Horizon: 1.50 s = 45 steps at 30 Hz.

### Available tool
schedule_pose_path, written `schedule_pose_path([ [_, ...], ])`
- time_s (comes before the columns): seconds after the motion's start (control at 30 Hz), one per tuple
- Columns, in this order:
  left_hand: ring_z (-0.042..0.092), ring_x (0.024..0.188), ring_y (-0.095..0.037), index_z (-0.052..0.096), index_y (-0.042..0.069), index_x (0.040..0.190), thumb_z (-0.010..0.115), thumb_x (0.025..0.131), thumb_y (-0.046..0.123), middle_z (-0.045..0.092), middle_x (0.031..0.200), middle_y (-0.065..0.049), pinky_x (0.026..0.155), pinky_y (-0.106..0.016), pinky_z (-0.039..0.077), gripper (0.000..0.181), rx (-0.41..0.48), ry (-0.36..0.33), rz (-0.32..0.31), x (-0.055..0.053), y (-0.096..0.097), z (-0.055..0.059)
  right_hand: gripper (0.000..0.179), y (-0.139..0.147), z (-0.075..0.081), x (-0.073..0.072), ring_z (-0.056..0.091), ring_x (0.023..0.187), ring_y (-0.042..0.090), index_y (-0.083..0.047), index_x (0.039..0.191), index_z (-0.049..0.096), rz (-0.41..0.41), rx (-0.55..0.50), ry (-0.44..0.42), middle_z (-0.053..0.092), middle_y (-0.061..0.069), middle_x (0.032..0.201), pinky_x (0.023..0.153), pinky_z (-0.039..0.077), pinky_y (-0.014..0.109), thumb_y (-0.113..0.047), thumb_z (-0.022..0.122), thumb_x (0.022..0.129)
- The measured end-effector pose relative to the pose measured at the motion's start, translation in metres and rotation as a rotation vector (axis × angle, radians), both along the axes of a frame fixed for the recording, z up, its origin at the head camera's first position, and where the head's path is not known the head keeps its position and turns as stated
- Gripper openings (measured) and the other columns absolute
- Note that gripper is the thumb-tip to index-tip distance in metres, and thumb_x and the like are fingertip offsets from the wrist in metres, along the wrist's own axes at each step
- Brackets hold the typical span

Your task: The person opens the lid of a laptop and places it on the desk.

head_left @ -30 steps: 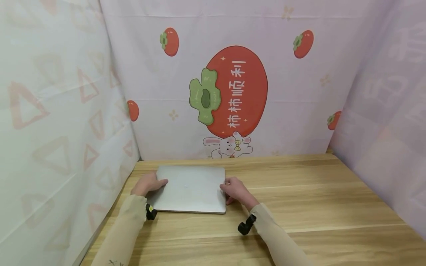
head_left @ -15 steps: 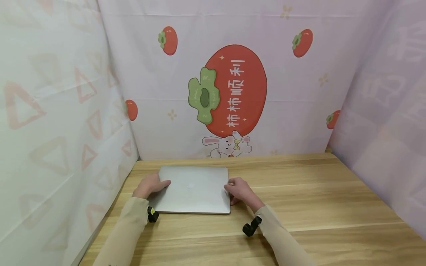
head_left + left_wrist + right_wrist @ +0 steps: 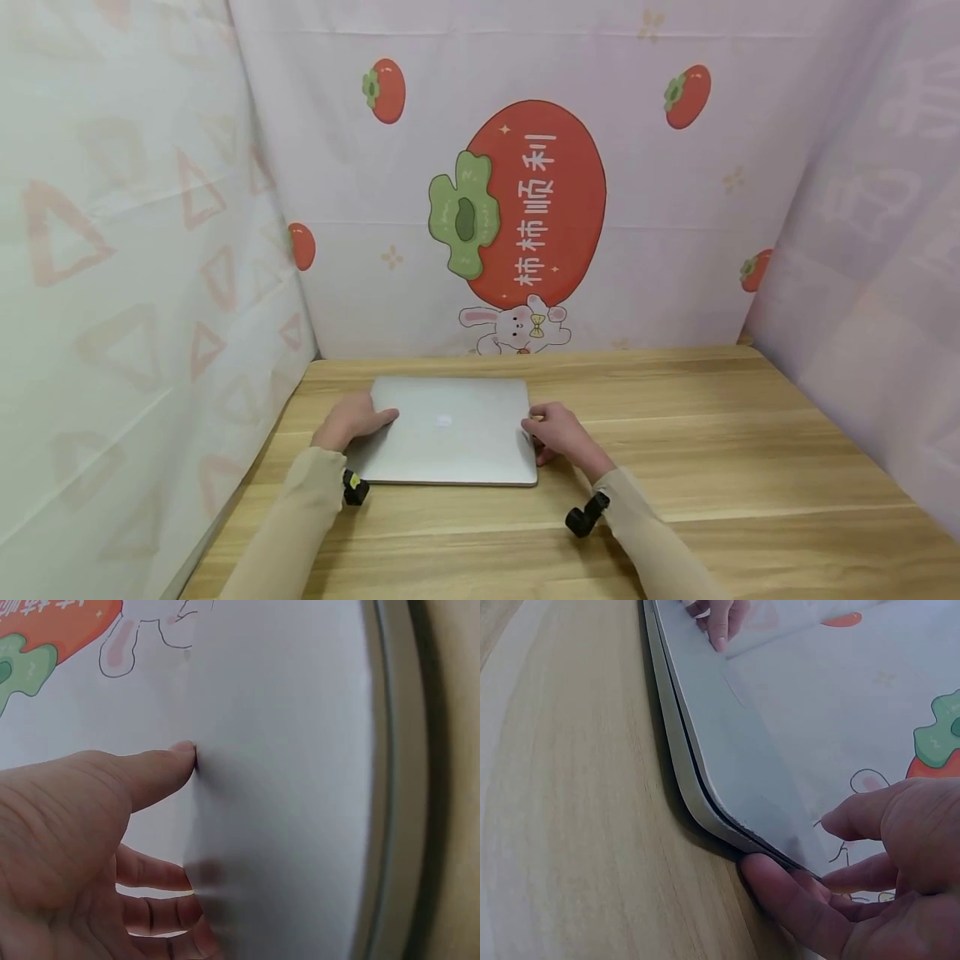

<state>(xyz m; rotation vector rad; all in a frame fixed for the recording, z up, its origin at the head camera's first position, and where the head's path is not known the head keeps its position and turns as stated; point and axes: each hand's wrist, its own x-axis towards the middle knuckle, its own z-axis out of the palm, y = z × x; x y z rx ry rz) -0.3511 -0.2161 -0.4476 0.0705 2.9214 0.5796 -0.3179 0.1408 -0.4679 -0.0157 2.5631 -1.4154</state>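
A closed silver laptop [image 3: 457, 446] lies flat on the wooden table, a small logo in the middle of its lid. My left hand [image 3: 352, 419] grips its left edge, thumb [image 3: 161, 769] on the lid and the other fingers at the side. At the opposite edge, my right hand [image 3: 564, 433] holds the laptop by its side. The right wrist view shows the thumb over the lid [image 3: 720, 727] and fingers [image 3: 780, 889] against the rim near a rounded corner. Some left fingertips are hidden behind the edge.
Bare wood of the table [image 3: 720, 467] stretches to the right and in front. Patterned cloth hangs behind as a back wall [image 3: 645, 275], with a left cloth wall [image 3: 150, 275] and a right cloth wall [image 3: 877, 250] along the sides.
The laptop has slid a little to the right along the table. Both hands have moved right with it, keeping their hold on its two sides.
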Motion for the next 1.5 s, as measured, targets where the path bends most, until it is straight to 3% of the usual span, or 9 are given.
schedule_pose_path([
  [0.17, 0.059, 0.069, -0.024, 0.049, -0.017, 0.128, 0.062, 0.093, 0.046, 0.064, 0.110, -0.028, 0.055, -0.032, 0.049, 0.073, 0.038, -0.023, 0.025, 0.003, 0.007, 0.000, 0.022, 0.005, 0.000, 0.002, 0.054, 0.049, 0.016, -0.007, 0.075, 0.053, -0.007, 0.020, -0.003, 0.051, 0.007, 0.064, 0.045, 0.055, 0.031, -0.015, 0.060, 0.094],
  [0.43, 0.060, 0.064, -0.026, 0.040, -0.016, 0.138, 0.064, 0.092, 0.045, 0.060, 0.119, -0.031, 0.048, -0.034, 0.049, 0.080, 0.071, -0.038, 0.044, 0.008, 0.018, 0.002, 0.014, 0.014, 0.000, 0.004, 0.054, 0.046, 0.016, -0.003, 0.099, 0.064, -0.021, 0.054, -0.002, 0.052, 0.007, 0.068, 0.045, 0.055, 0.031, -0.016, 0.060, 0.095],
  [0.7, 0.059, 0.055, -0.026, 0.039, -0.015, 0.139, 0.065, 0.091, 0.047, 0.062, 0.104, -0.026, 0.041, -0.033, 0.048, 0.083, 0.079, -0.046, 0.069, 0.007, 0.027, -0.001, 0.014, 0.023, 0.000, 0.005, 0.056, 0.046, 0.017, -0.004, 0.087, 0.061, -0.035, 0.077, -0.006, 0.051, 0.006, 0.065, 0.045, 0.055, 0.031, -0.016, 0.060, 0.095],
  [1.0, 0.061, 0.061, -0.026, 0.053, -0.015, 0.121, 0.068, 0.090, 0.045, 0.063, 0.090, -0.021, 0.046, -0.034, 0.050, 0.069, 0.093, -0.026, 0.070, 0.010, 0.036, -0.002, 0.014, 0.031, 0.001, 0.008, 0.056, 0.045, 0.018, -0.004, 0.095, 0.062, -0.044, 0.106, -0.009, 0.053, 0.008, 0.067, 0.045, 0.054, 0.032, -0.017, 0.060, 0.095],
  [1.2, 0.061, 0.064, -0.026, 0.048, -0.014, 0.128, 0.067, 0.090, 0.046, 0.062, 0.099, -0.024, 0.046, -0.034, 0.052, 0.074, 0.083, -0.044, 0.085, 0.013, 0.037, -0.004, 0.013, 0.033, 0.002, 0.011, 0.054, 0.041, 0.018, -0.006, 0.098, 0.064, -0.040, 0.123, -0.008, 0.054, 0.007, 0.062, 0.043, 0.053, 0.031, -0.018, 0.061, 0.095],
  [1.37, 0.060, 0.057, -0.026, 0.047, -0.013, 0.130, 0.066, 0.090, 0.047, 0.059, 0.086, -0.018, 0.042, -0.033, 0.050, 0.075, 0.077, -0.061, 0.079, 0.017, 0.039, -0.006, 0.012, 0.037, 0.003, 0.013, 0.053, 0.041, 0.017, -0.006, 0.087, 0.062, -0.026, 0.155, 0.015, 0.054, 0.006, 0.061, 0.042, 0.053, 0.030, -0.017, 0.061, 0.093],
  [1.5, 0.061, 0.053, -0.026, 0.049, -0.010, 0.127, 0.068, 0.089, 0.046, 0.059, 0.082, -0.016, 0.039, -0.032, 0.049, 0.071, 0.089, -0.055, 0.060, 0.019, 0.045, -0.003, 0.013, 0.044, 0.006, 0.016, 0.053, 0.040, 0.016, -0.006, 0.098, 0.065, -0.043, 0.170, 0.000, 0.055, 0.007, 0.062, 0.042, 0.052, 0.030, -0.017, 0.062, 0.093],
])
